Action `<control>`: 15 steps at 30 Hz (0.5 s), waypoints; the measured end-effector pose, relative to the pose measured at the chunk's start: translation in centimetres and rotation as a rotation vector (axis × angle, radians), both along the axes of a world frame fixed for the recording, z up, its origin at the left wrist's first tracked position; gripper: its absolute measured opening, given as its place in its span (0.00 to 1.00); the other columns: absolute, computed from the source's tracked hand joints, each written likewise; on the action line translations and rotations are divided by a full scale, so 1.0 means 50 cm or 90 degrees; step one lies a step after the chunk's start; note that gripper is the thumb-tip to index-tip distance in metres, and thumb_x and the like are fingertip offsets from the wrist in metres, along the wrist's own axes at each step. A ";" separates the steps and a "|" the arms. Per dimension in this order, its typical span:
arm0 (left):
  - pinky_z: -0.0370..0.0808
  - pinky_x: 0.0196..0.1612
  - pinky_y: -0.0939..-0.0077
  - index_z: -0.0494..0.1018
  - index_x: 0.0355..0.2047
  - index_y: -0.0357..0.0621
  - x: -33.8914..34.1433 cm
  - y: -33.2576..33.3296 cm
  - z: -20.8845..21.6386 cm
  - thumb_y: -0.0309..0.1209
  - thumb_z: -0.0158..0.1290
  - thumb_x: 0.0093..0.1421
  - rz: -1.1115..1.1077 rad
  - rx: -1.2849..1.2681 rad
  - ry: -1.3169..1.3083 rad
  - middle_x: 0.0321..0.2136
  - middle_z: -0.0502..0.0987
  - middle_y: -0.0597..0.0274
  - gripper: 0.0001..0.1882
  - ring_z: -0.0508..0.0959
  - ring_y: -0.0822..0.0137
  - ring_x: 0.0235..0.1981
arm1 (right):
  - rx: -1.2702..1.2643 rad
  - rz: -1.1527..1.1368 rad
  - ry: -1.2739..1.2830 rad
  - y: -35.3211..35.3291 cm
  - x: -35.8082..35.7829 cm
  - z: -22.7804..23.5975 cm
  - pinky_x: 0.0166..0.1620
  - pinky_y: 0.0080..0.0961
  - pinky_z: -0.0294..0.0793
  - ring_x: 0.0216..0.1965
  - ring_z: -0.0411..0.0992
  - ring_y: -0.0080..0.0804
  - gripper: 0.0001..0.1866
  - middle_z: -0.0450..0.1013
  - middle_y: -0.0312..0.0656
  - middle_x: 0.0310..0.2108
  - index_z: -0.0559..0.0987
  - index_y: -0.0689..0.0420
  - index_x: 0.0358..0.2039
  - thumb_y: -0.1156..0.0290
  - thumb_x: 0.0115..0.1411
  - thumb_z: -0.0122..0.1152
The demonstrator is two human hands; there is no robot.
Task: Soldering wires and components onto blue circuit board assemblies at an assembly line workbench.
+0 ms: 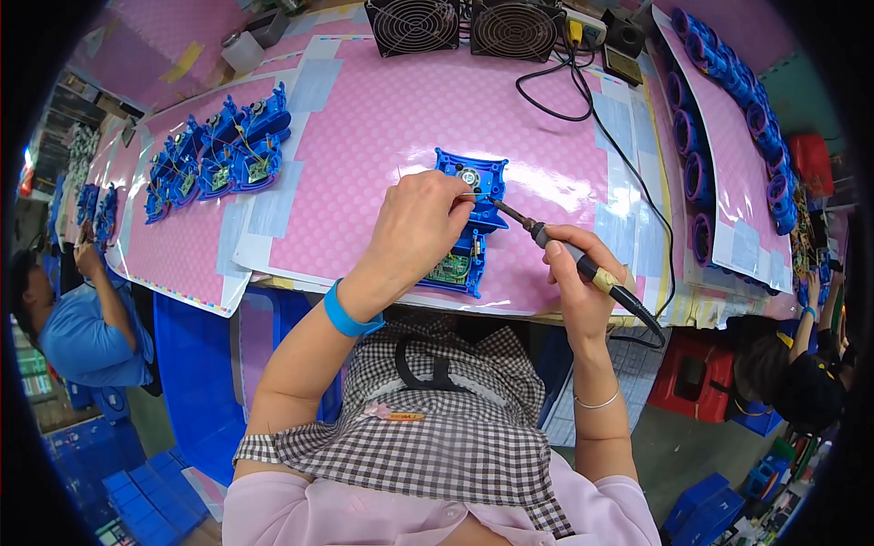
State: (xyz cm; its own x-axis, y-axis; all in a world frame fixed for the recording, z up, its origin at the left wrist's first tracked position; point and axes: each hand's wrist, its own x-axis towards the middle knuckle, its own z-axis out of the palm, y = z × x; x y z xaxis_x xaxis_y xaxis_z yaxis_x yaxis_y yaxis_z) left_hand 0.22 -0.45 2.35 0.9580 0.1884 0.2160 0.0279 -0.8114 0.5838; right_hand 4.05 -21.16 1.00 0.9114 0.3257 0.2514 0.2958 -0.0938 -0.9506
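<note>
A blue plastic housing [492, 167] lies in front of me with a round metal speaker [469, 179] in its upper half. Its lower half holds a green circuit board [448, 269], partly covered by my left arm. My left hand [421, 217] is closed in a pinch beside the speaker, on a thin wire [468, 195] whose tip points at the housing. Like a pen, a soldering iron [569, 253] rests in my closed right hand [587, 278]. The iron's tip reaches the housing near the speaker, close to the wire's end; whether they touch is too small to tell.
Several blue housings with boards and wires [218, 155] stand at the left. Two black fans [412, 27] are at the back. The iron's cord [637, 173] crosses the right side, beside a rack of blue round parts [696, 177]. Co-workers sit left [86, 314] and right [792, 364].
</note>
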 end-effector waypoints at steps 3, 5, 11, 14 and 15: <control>0.74 0.33 0.57 0.78 0.27 0.37 -0.003 -0.003 0.004 0.26 0.54 0.53 -0.004 -0.025 -0.020 0.24 0.77 0.48 0.06 0.78 0.49 0.29 | -0.002 -0.011 -0.018 -0.003 0.000 0.000 0.23 0.12 0.66 0.20 0.69 0.17 0.09 0.75 0.38 0.22 0.80 0.64 0.38 0.77 0.57 0.60; 0.74 0.33 0.56 0.78 0.28 0.37 -0.004 -0.002 0.001 0.27 0.55 0.52 -0.003 -0.023 -0.028 0.24 0.77 0.48 0.06 0.77 0.50 0.28 | 0.006 -0.014 -0.017 -0.004 0.000 0.000 0.23 0.12 0.65 0.20 0.69 0.17 0.09 0.75 0.39 0.22 0.80 0.64 0.38 0.77 0.57 0.60; 0.75 0.35 0.64 0.78 0.30 0.36 -0.032 0.012 0.018 0.26 0.57 0.52 0.065 -0.116 -0.119 0.27 0.79 0.52 0.06 0.80 0.56 0.29 | 0.027 -0.035 0.037 -0.013 -0.003 0.002 0.32 0.14 0.70 0.29 0.72 0.18 0.09 0.78 0.40 0.31 0.80 0.65 0.37 0.79 0.54 0.62; 0.74 0.33 0.73 0.78 0.31 0.36 -0.055 0.020 0.022 0.25 0.59 0.52 0.151 -0.180 -0.141 0.27 0.80 0.57 0.06 0.78 0.66 0.28 | 0.028 -0.036 0.034 -0.013 -0.002 0.002 0.32 0.14 0.70 0.29 0.72 0.18 0.08 0.78 0.40 0.31 0.80 0.65 0.36 0.79 0.54 0.62; 0.72 0.30 0.78 0.78 0.32 0.36 -0.060 0.022 0.023 0.24 0.60 0.52 0.195 -0.190 -0.139 0.27 0.80 0.61 0.07 0.77 0.74 0.27 | 0.025 -0.034 0.035 -0.011 -0.002 0.004 0.33 0.14 0.70 0.29 0.72 0.19 0.08 0.78 0.40 0.31 0.80 0.65 0.36 0.79 0.54 0.62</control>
State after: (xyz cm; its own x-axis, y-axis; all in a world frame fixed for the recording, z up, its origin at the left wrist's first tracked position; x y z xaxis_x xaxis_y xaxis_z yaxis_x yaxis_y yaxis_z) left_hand -2.78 0.64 3.50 0.7872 0.5392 0.2993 0.0901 -0.5807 0.8091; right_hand 3.93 -21.73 1.18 0.9398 0.2676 0.2127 0.2392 -0.0703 -0.9684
